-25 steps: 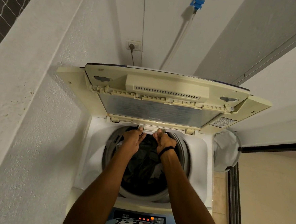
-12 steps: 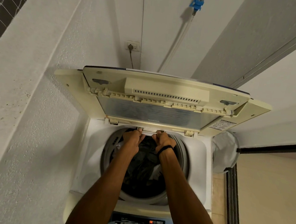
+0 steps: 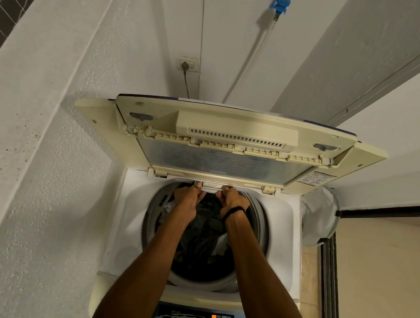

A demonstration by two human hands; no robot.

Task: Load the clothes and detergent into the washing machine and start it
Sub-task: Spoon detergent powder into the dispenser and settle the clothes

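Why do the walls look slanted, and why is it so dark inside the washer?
Head view: the wide-angle lens tilts the walls; little light reaches the tub, so dark clothes lose detail; the left hand and right hand pinching the white tray look sharp.

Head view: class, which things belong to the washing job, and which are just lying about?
Job: washer, lid, clothes, tray gripped by left hand and right hand, panel.
Lying about: bagged bin, window net.
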